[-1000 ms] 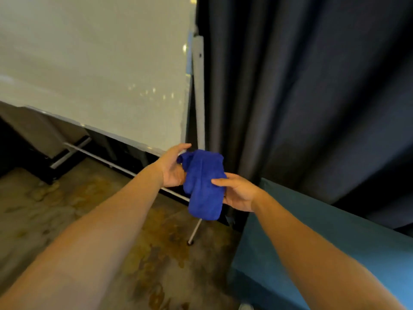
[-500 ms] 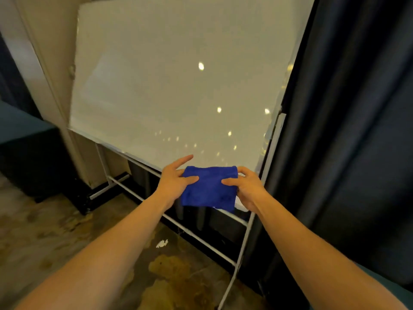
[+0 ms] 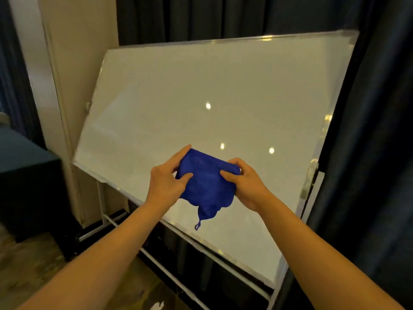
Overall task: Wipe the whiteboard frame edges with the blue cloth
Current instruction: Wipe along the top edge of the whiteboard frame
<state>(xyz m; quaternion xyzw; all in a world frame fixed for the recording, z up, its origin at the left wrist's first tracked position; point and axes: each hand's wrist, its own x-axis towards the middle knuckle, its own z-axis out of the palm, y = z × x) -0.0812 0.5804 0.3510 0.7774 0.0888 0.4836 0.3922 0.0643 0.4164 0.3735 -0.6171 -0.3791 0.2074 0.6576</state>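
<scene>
Before dark curtains (image 3: 368, 153), a tilted whiteboard (image 3: 201, 97) now shows whole; left hand (image 3: 166, 183) and right hand (image 3: 244, 183) both pinch the cloth (image 3: 206, 186), 1 loop newly dangling.

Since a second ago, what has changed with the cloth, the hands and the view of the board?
The view swung from the whiteboard's lower right corner up to nearly the whole board. The blue cloth, bunched and hanging a second ago, has been spread between the left hand and right hand and lifted in front of the board face. Unchanged: both hands still grip it, and no frame edge is being wiped.
</scene>
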